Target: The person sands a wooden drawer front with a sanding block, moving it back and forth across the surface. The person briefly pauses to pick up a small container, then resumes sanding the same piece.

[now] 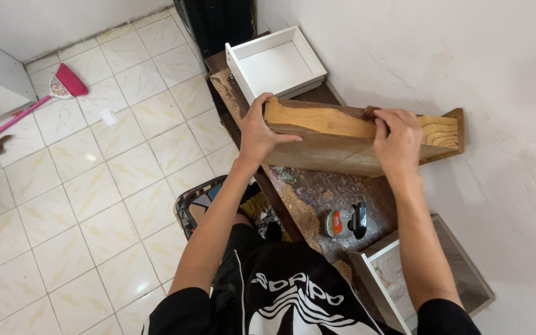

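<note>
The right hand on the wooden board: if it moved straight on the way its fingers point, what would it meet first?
Probably the white plastered wall: the right hand grips the worn brown wooden board with fingers pointing toward it, though depth is unclear.

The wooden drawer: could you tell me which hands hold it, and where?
Both: the left hand grips the wooden drawer at its left end, the right hand over its top edge.

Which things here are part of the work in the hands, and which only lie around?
In hand:
- wooden drawer, gripped by left hand and right hand
- worn wooden surface under it

Lying about:
- white drawer
- grey drawer
- small round tin
- pink broom on tiled floor
</note>
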